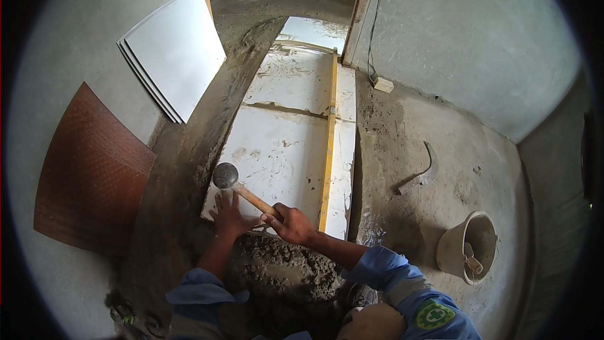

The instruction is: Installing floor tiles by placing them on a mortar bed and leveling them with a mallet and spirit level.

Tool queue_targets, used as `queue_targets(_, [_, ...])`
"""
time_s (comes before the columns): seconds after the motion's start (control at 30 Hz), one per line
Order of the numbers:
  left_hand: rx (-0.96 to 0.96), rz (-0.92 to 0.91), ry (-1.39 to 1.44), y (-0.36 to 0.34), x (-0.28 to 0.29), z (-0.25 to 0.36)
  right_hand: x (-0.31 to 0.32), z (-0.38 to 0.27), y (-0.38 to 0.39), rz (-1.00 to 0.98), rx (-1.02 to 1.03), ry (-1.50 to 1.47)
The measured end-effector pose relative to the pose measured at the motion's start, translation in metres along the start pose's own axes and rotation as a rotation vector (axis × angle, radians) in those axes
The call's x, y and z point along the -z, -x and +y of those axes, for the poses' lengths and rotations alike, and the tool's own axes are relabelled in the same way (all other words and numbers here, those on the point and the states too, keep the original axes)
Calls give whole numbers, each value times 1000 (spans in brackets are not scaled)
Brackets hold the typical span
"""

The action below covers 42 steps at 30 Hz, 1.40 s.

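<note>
A reddish-brown sheet point(94, 179) and, farther back, a stack of white panels point(173, 50) leaned along the floor's point(469, 160) left edge. Toward its right edge lay a curved-bladed tool point(430, 173); nearer stood a pale bucket point(450, 249) with a handled tool point(473, 264) inside. A dark cable point(372, 44) hung near the doorframe point(361, 16), above a small pale block point(384, 84).

I record my left hand point(230, 219) and right hand point(294, 225) as bare, with blue left sleeve point(201, 293) and right sleeve point(380, 267) pushed up, the latter bearing a grey band point(408, 289) and round green white-cross badge point(435, 314).
</note>
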<state>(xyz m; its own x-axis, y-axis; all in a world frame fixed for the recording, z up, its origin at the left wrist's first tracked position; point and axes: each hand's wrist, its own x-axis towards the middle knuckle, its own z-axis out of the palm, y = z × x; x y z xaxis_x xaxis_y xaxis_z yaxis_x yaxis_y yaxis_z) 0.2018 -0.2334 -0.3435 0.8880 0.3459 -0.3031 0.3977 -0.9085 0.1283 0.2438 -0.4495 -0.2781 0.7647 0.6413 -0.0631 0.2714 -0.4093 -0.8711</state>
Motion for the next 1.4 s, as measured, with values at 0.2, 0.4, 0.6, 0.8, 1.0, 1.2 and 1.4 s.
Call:
queue_targets(0.2, [8, 15, 34, -2, -16, -10, 1, -28, -1, 9, 40, -126])
queue_targets(0.4, [73, 146, 156, 6, -11, -5, -31, 17, -26, 58, 238, -56])
queue_targets(0.6, [117, 148, 164, 11, -7, -8, -44, 22, -41, 45, 7, 159])
queue_targets(0.8, [167, 52, 153, 9, 1, 3, -42, 42, -50, -21, 0, 252])
queue_targets(1.0, [149, 61, 129, 12, 6, 4, -53, 55, -42, 98, 386, 559])
queue_targets(1.2, [145, 67, 122, 9, -6, -3, -38, 13, -20, 202, 176, 28])
queue_targets(1.4, [132, 97, 124, 7, -14, -6, -45, -3, 28, 254, 109, -220])
